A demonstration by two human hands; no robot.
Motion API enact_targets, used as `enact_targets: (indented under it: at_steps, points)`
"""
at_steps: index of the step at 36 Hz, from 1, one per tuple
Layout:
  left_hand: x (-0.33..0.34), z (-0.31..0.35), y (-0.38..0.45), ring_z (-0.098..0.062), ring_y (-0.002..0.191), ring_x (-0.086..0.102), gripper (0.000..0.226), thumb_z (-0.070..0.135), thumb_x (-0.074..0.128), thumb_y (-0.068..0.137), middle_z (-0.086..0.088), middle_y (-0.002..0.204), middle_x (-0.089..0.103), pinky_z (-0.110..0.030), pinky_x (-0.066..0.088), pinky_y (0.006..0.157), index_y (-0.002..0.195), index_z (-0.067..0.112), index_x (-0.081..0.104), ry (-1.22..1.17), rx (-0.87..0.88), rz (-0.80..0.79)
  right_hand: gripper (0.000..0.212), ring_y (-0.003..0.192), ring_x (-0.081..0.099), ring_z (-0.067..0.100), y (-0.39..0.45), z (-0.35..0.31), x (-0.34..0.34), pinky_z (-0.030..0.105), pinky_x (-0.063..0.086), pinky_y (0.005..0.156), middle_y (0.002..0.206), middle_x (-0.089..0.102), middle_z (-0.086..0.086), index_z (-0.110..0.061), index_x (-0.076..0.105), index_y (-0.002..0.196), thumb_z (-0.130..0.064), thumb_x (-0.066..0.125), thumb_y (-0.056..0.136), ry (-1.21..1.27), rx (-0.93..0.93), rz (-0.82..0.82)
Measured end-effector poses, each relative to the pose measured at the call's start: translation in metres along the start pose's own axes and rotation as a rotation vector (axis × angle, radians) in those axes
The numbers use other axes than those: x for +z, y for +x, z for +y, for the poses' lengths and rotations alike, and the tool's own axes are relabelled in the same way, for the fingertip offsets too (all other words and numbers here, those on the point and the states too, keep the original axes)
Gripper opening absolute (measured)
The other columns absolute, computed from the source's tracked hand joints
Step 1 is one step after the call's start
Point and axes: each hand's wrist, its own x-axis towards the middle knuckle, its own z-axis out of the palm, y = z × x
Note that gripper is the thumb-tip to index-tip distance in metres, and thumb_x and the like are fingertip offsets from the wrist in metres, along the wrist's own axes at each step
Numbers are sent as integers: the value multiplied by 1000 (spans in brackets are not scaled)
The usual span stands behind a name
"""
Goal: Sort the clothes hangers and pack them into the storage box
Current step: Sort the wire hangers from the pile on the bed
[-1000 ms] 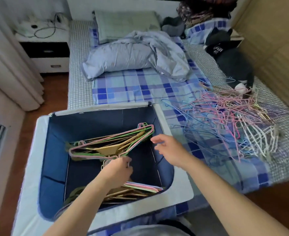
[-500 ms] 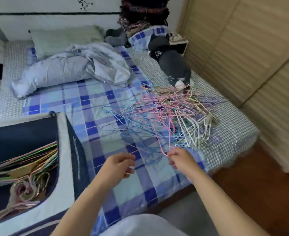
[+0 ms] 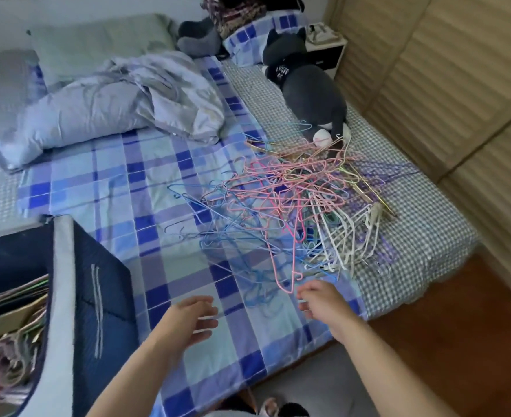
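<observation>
A: Nearest us, both forearms reach out over the plaid sheet point(image 3: 146, 206). Our left hand point(image 3: 188, 320) hangs above the sheet with fingers loosely spread, nothing in it.

B: Right hand point(image 3: 323, 302)?

A: Just in front of the near tip of a pink hanger point(image 3: 290, 278). Fingers lightly curled. We can't tell whether they touch a wire there; too thin and blurred at that spot. We don't see a grip.

B: Box?

A: The storage box point(image 3: 64, 284) sits at our left on the bed, dark blue walls, pale rim. Only its right part is in frame. Packed hangers point(image 3: 10, 326) lie inside: tan, green and pinkish ones, stacked flat.

B: And the unsorted lot?

A: The hanger pile point(image 3: 296, 203) is ahead and to our right, on the sheet and spilling onto the checked mattress cover point(image 3: 422, 236). Blue wire ones point(image 3: 224, 239) spread nearest and leftward, pink tangled across the middle, white ones point(image 3: 347, 236) on the right edge, some gold-coloured at the far side. Well apart from the box.

B: Beyond that?

A: A grey plush cat point(image 3: 311, 85) lies touching the pile's far edge. Left of it, a crumpled pale blue quilt point(image 3: 112, 106), then a green pillow point(image 3: 97, 40) at the head. A slatted wardrobe point(image 3: 446, 70) runs along the right.
</observation>
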Motion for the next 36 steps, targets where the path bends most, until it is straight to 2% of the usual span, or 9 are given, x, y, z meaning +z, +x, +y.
enact_targets:
  at_steps: [5, 11, 13, 17, 19, 22, 27, 32, 36]
  points:
    - [-7, 30, 114, -33, 94, 65, 32, 24, 52, 105, -17, 111, 64, -43, 54, 80, 132, 5, 52, -390, -158, 93, 15, 76, 69, 17, 28, -18, -17, 30, 51, 69, 95, 71, 3, -21, 69, 93, -16, 56, 96, -140, 39, 26]
    - [-21, 84, 221, -32, 128, 54, 57, 40, 50, 104, -15, 145, 45, -44, 46, 105, 152, 12, 36, -473, -177, 148, 16, 61, 62, 14, 55, -16, -36, 21, 42, 53, 85, 66, 6, -11, 67, 91, -4, 54, 97, -42, 120, 144]
    - [-21, 98, 236, -29, 130, 53, 47, 37, 45, 107, -12, 134, 45, -41, 45, 107, 145, 10, 43, -508, -175, 121, 19, 59, 63, 15, 61, -10, -37, 22, 42, 53, 86, 66, 8, -10, 66, 87, -3, 52, 98, 5, 156, 163]
    - [-14, 117, 250, -20, 95, 63, 30, 25, 35, 110, -9, 106, 57, -35, 47, 100, 87, 14, 50, -478, -148, 132, 21, 59, 62, 16, 64, 4, -34, 20, 46, 50, 86, 69, 10, -8, 69, 87, 1, 52, 97, 49, 236, 136]
    - [-6, 126, 247, -16, 84, 62, 30, 18, 35, 108, -11, 115, 60, -31, 49, 91, 80, 15, 46, -496, -91, 171, 19, 63, 62, 17, 62, 9, -34, 18, 46, 51, 87, 71, 10, -7, 70, 90, -1, 54, 97, 44, 252, 122]
    - [12, 142, 220, -17, 95, 68, 32, 15, 35, 106, -12, 121, 68, -26, 50, 84, 76, 15, 45, -576, -5, 114, 21, 61, 61, 16, 66, 12, -42, 19, 44, 52, 86, 70, 10, -7, 70, 91, 0, 51, 97, 30, 263, 91]
    - [37, 157, 121, -13, 92, 68, 22, 21, 44, 107, 8, 74, 76, -26, 55, 92, 93, 13, 59, -510, 178, 171, 26, 56, 57, 18, 97, 11, -63, 18, 41, 44, 81, 63, 11, -6, 67, 87, 4, 45, 97, -3, 263, 58]
    - [68, 152, 34, -5, 102, 72, 32, 3, 44, 106, -4, 95, 79, -13, 53, 86, 76, 12, 51, -302, 426, 327, 24, 49, 55, 17, 137, -1, -86, 20, 34, 46, 74, 58, 13, -6, 62, 80, 6, 48, 94, -31, 206, -93]
    - [82, 149, -2, -22, 109, 71, 30, 15, 50, 105, -13, 99, 78, -32, 49, 101, 81, 0, 62, -277, 459, 391, 20, 36, 48, 16, 162, -22, -103, 18, 30, 41, 56, 50, 10, -6, 55, 65, 0, 64, 82, -11, 240, -275]
